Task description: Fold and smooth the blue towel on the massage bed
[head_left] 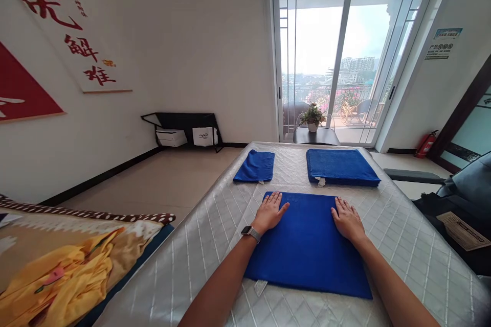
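A blue towel (307, 245) lies spread flat on the silver quilted cover (207, 255) in front of me, a white tag poking out at its near left edge. My left hand (270, 211), with a watch (250, 233) on the wrist, rests palm down on the towel's far left corner, fingers stretched. On the far right corner my right hand (348, 218) lies flat, its fingers out too. Beyond them sit a neat stack of folded blue towels (341, 164) at the right and a smaller folded blue towel (255, 166) at the left.
Left of the cover is a second surface with a yellow cloth (76, 276) on a patterned blanket. A potted plant (313, 116) stands on a dark chair beyond the far edge, before glass doors. At right are a black chair (470, 184) and a fire extinguisher (425, 144).
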`<state>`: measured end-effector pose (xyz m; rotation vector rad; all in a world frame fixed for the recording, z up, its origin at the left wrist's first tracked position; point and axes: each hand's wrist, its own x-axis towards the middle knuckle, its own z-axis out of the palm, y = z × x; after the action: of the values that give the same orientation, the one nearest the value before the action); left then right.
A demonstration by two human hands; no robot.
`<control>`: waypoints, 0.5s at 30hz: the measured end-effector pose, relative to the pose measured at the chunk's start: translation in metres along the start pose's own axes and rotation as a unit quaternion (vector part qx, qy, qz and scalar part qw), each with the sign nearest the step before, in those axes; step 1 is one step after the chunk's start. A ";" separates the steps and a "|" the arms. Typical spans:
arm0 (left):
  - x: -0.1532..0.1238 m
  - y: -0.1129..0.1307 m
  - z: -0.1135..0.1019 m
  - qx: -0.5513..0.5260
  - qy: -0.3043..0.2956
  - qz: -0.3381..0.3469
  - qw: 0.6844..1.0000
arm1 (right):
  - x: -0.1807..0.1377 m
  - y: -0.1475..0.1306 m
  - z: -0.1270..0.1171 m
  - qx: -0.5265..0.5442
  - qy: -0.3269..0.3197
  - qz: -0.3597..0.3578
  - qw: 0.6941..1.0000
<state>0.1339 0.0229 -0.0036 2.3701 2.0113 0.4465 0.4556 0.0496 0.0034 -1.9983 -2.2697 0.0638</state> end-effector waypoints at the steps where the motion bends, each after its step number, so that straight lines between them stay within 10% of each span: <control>1: 0.000 -0.003 -0.001 0.001 0.000 -0.008 1.000 | 0.000 0.000 0.000 0.001 -0.001 -0.001 1.000; 15: -0.002 -0.018 0.005 0.011 0.017 -0.037 0.999 | 0.000 0.001 0.000 -0.004 0.000 -0.002 1.000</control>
<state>0.1177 0.0247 -0.0120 2.3058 2.1209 0.4698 0.4565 0.0495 0.0035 -1.9981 -2.2776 0.0537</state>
